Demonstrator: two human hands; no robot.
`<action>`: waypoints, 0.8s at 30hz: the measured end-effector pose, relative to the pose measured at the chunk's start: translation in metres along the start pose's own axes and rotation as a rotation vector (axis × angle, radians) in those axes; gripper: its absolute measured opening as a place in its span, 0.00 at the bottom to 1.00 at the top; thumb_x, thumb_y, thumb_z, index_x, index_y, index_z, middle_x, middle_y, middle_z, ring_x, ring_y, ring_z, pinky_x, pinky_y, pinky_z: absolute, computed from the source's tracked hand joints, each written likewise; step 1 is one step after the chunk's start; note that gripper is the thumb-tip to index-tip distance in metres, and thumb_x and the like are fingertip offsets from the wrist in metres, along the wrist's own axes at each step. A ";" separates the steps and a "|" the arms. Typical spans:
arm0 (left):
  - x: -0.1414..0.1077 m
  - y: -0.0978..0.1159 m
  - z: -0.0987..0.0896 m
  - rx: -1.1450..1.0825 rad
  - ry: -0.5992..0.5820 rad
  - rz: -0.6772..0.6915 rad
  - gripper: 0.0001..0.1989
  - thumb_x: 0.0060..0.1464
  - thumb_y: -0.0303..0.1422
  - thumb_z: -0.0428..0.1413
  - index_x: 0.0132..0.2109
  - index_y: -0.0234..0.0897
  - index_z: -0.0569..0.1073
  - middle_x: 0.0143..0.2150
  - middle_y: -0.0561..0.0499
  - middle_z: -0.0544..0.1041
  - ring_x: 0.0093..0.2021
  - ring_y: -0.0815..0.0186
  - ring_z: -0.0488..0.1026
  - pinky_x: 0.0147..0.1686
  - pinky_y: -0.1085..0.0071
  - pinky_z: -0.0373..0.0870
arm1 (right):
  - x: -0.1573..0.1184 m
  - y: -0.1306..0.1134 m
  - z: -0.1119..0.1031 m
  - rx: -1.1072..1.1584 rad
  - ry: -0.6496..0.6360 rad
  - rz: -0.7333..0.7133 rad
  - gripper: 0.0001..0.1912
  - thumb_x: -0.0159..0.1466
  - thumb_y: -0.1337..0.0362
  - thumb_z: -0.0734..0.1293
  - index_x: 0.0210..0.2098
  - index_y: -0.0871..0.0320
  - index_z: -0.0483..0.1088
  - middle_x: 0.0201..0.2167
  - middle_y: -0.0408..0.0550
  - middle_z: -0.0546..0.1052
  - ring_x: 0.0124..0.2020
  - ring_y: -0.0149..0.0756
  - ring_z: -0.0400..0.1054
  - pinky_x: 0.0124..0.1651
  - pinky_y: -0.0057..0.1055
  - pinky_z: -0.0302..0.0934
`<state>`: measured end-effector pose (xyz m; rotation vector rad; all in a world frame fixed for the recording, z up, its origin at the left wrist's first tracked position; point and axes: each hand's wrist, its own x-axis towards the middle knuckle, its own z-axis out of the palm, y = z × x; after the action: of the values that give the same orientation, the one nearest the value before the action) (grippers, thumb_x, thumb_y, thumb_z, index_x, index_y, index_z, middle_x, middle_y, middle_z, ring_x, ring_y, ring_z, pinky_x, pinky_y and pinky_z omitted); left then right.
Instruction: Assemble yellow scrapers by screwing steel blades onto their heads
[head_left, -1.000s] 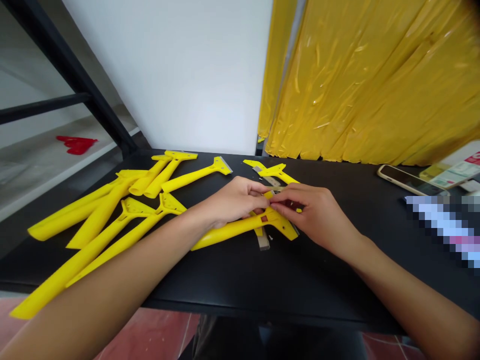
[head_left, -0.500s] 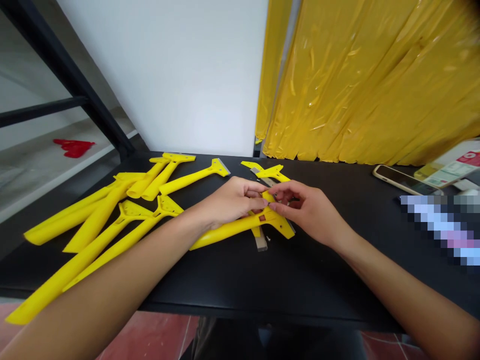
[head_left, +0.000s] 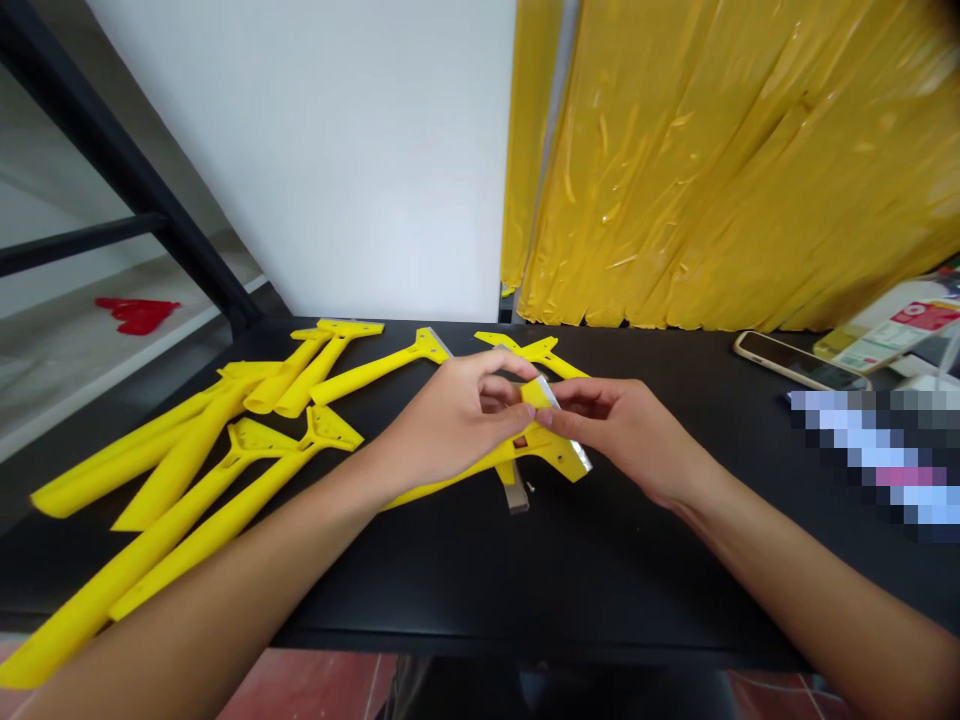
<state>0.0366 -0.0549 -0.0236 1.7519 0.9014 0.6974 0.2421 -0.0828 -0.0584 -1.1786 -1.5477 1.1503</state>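
Observation:
A yellow scraper (head_left: 559, 452) with a silvery blade edge lies between both hands, its handle slanting down to the left. My left hand (head_left: 469, 410) is closed on the scraper's head from the left, thumb on top. From the right, my right hand (head_left: 626, 425) pinches the blade edge with thumb and fingertips. Beneath the scraper, a grey-brown bar (head_left: 516, 497) shows its end, with a small screw (head_left: 531, 487) beside it. Just behind the hands, more yellow scraper parts (head_left: 536, 349) lie crossed.
Several yellow scrapers (head_left: 180, 500) lie on the black table (head_left: 600, 590) at the left. A phone (head_left: 795, 362) rests at the right, near a pixelated patch. Behind hang yellow plastic sheeting (head_left: 712, 180) and a white panel (head_left: 337, 170). A red item (head_left: 142, 315) sits on the left shelf.
The scraper's head has tilted, so its silvery blade edge shows more. My left thumb and fingers have shifted on the head. The camera view has moved slightly.

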 end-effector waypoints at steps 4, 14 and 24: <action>-0.003 0.001 0.000 0.043 -0.007 0.090 0.16 0.58 0.33 0.61 0.53 0.39 0.72 0.35 0.52 0.78 0.36 0.65 0.76 0.38 0.70 0.72 | 0.000 -0.003 -0.001 0.014 0.012 -0.069 0.14 0.58 0.55 0.76 0.42 0.54 0.81 0.40 0.47 0.84 0.40 0.40 0.79 0.46 0.38 0.73; -0.005 0.005 0.004 0.249 0.103 0.187 0.12 0.60 0.32 0.59 0.51 0.42 0.72 0.39 0.52 0.83 0.38 0.64 0.81 0.42 0.70 0.75 | -0.003 -0.007 -0.006 -0.374 0.113 -0.465 0.03 0.64 0.65 0.71 0.38 0.55 0.75 0.35 0.46 0.78 0.34 0.35 0.72 0.38 0.32 0.68; -0.012 0.003 0.005 0.523 0.191 0.441 0.06 0.60 0.36 0.59 0.43 0.42 0.76 0.39 0.51 0.82 0.39 0.64 0.80 0.44 0.70 0.74 | -0.012 -0.017 -0.010 -0.588 0.167 -0.809 0.11 0.64 0.69 0.70 0.45 0.52 0.74 0.40 0.49 0.80 0.41 0.39 0.76 0.45 0.37 0.71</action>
<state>0.0343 -0.0679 -0.0233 2.4250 0.8832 0.9885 0.2505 -0.0947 -0.0409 -0.8072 -2.0104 0.0619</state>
